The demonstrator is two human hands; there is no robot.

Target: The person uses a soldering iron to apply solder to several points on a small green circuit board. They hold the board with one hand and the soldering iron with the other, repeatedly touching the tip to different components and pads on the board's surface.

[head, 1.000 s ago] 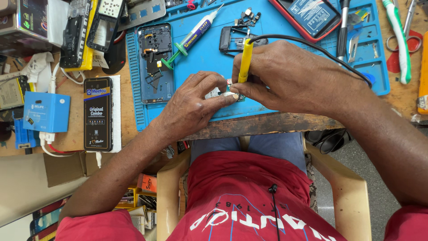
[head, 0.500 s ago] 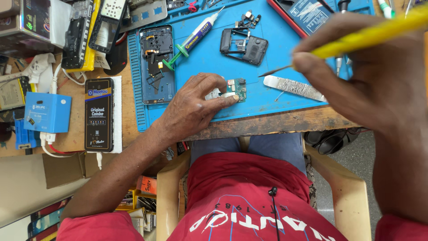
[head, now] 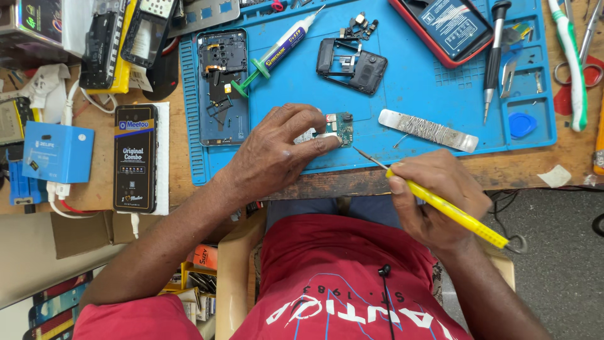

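— Wooden bench [head: 553,157] with a blue work mat [head: 415,94] across it, and clutter round every edge. What packages can you make out?

— On the bench left of the mat lies a tall black box [head: 135,157] with white and orange lettering, resting on a strip of white foam. Further left sits a small light-blue box [head: 56,152] with a white label, and white and red cables trail beneath it. At the mat's top right there is a dark rectangular pack with a red rim [head: 450,28], tilted, carrying a blue label. A white glue syringe [head: 277,49] with a green plunger end and a blue-and-yellow label lies slantwise near the top of the mat, just beside an opened phone frame [head: 221,85].

— And the hands?

— The left hand [head: 277,151] is pressed down on the mat, fingers curled over a small green circuit board [head: 336,128], pinning it flat near the mat's front edge; thumb and fingertips touch its left side.

— The right one?

— The right hand [head: 437,198] is clenched round a yellow-handled soldering iron [head: 453,211], held like a pen. Its thin metal tip points up and left, ending just below the board without touching it. The hand hangs over the bench's front edge.

— Anything close by?

— A flat silvery strip [head: 428,130] lies right of the board, and a black phone housing [head: 352,66] sits above it. A screwdriver [head: 494,56] stands along the mat's right side.
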